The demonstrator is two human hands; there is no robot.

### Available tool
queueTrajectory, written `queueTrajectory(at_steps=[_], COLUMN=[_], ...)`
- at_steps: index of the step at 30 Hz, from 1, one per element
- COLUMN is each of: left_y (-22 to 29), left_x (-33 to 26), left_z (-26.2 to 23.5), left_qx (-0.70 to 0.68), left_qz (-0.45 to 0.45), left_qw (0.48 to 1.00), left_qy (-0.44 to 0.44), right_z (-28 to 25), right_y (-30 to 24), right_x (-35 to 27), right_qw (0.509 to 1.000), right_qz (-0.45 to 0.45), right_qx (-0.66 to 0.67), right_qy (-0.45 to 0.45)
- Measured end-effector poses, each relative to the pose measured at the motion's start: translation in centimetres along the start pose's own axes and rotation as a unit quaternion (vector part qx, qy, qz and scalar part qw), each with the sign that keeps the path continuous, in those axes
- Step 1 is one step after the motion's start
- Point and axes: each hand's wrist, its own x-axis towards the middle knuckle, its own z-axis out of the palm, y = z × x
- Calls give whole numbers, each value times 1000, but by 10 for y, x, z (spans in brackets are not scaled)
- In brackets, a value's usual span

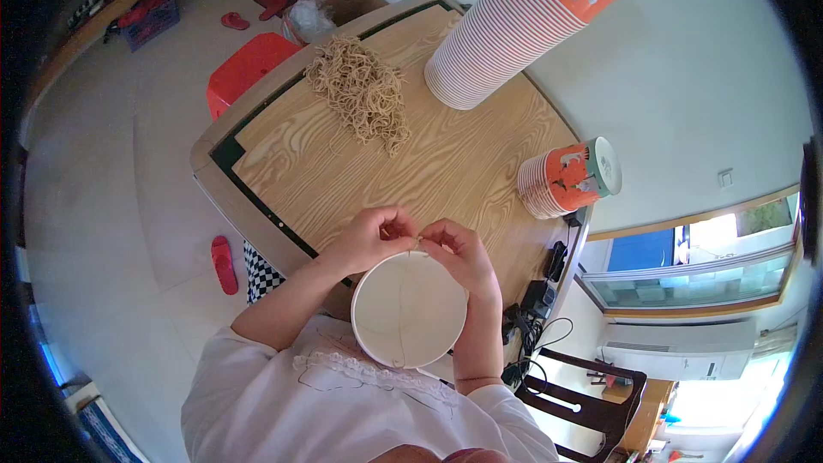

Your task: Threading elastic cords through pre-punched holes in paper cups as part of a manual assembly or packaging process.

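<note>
The left hand (370, 238) and the right hand (459, 249) both pinch a thin tan string (417, 243) at the far rim of a white round paper cup (409, 309), held above the wooden bench (343, 171) edge.

string at cup rim (417, 243) too small, fingertips (410, 229) hidden

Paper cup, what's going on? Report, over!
Both hands, left and right, grip paper cup rim. Fingers pinch a string. String pile and cup stacks lie clear.
</note>
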Motion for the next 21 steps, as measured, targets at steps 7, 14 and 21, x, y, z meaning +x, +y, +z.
queueTrajectory(at_steps=[7,14,21], left_y=[3,-2,-8], left_x=[-1,-7,-7], left_z=[-1,-11,-18], left_qx=[-18,4,-75], left_qz=[-20,13,-27], left_qw=[1000,1000,997], left_qy=[10,-13,-11], right_z=[-1,0,3], right_y=[4,3,2], right_x=[3,0,0], right_qw=[999,1000,1000], right_qz=[3,6,2], right_qx=[-30,10,-12], right_qy=[-25,-3,6])
